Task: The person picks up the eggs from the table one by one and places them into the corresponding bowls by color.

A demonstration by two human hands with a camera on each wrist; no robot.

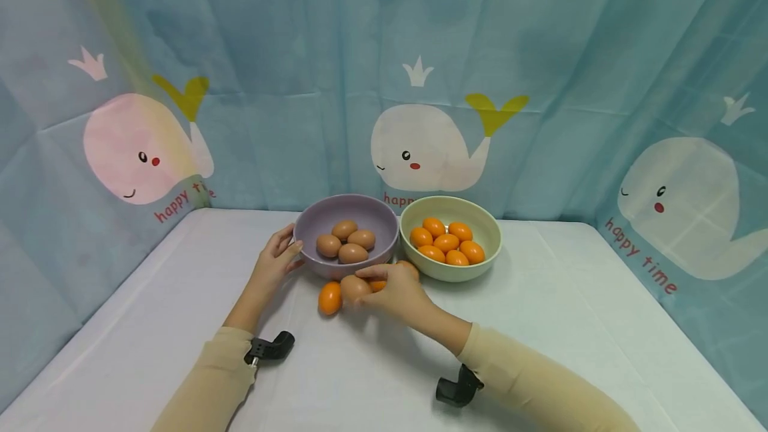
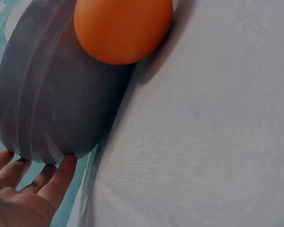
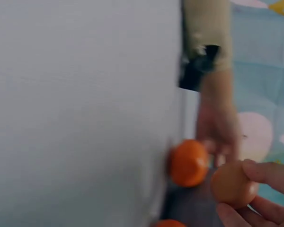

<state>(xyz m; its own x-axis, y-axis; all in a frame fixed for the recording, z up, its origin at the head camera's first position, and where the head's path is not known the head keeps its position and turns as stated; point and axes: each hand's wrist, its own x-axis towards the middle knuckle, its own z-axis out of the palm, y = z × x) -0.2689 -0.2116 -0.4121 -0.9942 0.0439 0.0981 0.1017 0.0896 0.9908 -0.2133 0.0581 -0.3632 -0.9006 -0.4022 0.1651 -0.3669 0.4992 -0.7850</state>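
Observation:
My right hand [image 1: 399, 295] pinches a brown egg [image 3: 233, 185] between thumb and fingers, in front of the purple bowl [image 1: 312, 219]. Several brown eggs [image 1: 353, 254] lie inside that bowl. With its fingertips against the bowl's left side, my left hand [image 1: 273, 262] rests there; the left wrist view shows the fingers [image 2: 61, 182] extended along the outer wall. A smooth orange oval [image 1: 331, 298] sits on the table just left of the held egg. More orange ovals [image 1: 378, 285] are partly hidden behind my right hand.
Right of the purple bowl, and close against it, stands a pale green bowl [image 1: 492, 245] holding several orange ovals [image 1: 446, 243]. A white cloth [image 1: 540, 325] covers the table. Behind hangs a blue curtain [image 1: 270, 139] with whale prints.

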